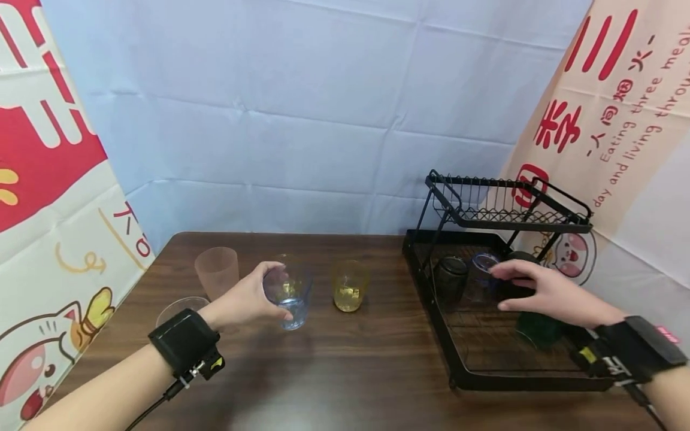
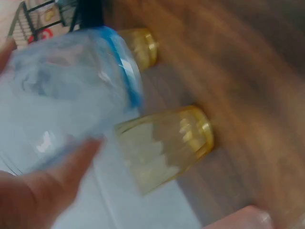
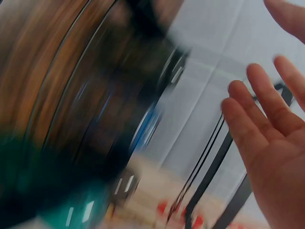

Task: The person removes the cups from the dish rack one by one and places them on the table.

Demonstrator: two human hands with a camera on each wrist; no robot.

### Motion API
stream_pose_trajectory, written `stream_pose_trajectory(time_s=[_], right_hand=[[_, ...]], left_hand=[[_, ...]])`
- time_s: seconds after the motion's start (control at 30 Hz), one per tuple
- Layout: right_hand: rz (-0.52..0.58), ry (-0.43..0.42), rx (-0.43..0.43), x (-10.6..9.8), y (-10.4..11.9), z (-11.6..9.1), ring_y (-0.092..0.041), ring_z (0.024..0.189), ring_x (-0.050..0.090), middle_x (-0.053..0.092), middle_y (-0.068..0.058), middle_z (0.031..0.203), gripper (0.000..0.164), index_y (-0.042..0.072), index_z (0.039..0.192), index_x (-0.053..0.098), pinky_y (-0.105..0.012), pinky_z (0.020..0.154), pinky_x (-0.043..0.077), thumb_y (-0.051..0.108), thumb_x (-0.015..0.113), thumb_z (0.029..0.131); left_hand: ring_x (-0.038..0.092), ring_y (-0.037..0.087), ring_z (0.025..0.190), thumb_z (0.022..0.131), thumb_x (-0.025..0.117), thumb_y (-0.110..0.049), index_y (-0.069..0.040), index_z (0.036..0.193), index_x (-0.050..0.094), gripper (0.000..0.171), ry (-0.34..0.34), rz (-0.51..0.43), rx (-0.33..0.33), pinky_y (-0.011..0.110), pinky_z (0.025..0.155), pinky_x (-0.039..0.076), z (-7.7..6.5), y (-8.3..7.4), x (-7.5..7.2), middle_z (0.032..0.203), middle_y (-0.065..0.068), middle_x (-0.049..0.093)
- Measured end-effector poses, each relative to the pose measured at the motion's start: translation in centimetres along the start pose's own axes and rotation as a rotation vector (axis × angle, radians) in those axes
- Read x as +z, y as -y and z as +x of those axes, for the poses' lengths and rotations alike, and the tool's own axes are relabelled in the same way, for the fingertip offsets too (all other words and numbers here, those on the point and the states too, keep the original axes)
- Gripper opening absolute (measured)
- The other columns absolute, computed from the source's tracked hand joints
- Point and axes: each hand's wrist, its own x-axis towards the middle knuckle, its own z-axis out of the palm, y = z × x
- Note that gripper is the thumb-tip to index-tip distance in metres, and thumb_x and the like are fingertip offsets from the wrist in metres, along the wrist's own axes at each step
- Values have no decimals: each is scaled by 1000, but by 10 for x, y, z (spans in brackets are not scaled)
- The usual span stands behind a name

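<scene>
My left hand (image 1: 250, 296) holds a clear bluish drinking glass (image 1: 296, 308), fingers and thumb curled round its side. The same glass looms large and blurred in the left wrist view. A yellow glass (image 1: 349, 290) stands to its right; another yellow glass (image 2: 164, 148) appears in the left wrist view, and yellow shows through the bluish glass. Over the rack's lower tier, my right hand (image 1: 544, 292) has its fingers extended and apart in the right wrist view, holding nothing. Nearest it are a blue-rimmed glass (image 1: 480, 278), a dark glass (image 1: 450, 278) and a green glass (image 1: 538, 329).
The black two-tier dish rack (image 1: 451, 365) stands on the right of the brown wooden table (image 1: 345, 371). On the left stand a pinkish glass (image 1: 217, 269) and a clear glass (image 1: 175, 306), partly hidden by my left wrist. A pale cloth (image 1: 269, 120) hangs behind.
</scene>
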Motion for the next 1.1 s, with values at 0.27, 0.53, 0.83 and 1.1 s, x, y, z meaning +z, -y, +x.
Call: stream_pose_trajectory(time_s=[0.27, 0.53, 0.83, 1.1], right_hand=[[-267, 60, 129, -34, -55, -18, -54, 114, 54, 56, -38, 127, 62, -13, 130, 58, -66, 86, 50, 14, 87, 82], [-336, 122, 237, -42, -89, -18, -71, 114, 41, 41, -54, 128, 71, -19, 127, 53, -77, 85, 45, 15, 90, 76], [-337, 169, 248, -32, -109, -14, -62, 103, 53, 47, -51, 120, 71, -19, 124, 53, -71, 80, 49, 13, 91, 73], [-310, 167, 246, -31, -111, -11, -52, 93, 58, 51, -47, 112, 63, -19, 121, 51, -64, 76, 55, -1, 87, 72]], left_hand=[[49, 46, 129, 72, 90, -2, 15, 146, 23, 102, 7, 28, -116, 56, 105, 44, -11, 21, 15, 141, 33, 45], [53, 42, 122, 68, 89, 7, 11, 149, 22, 105, -24, -85, -203, 49, 99, 46, -16, 34, 26, 147, 33, 39], [45, 43, 129, 62, 90, 10, 9, 147, 27, 106, -59, -129, -221, 48, 101, 45, -17, 42, 31, 145, 31, 39], [45, 43, 131, 63, 91, 8, 11, 148, 27, 106, -31, -96, -208, 51, 104, 44, -16, 40, 27, 147, 31, 40]])
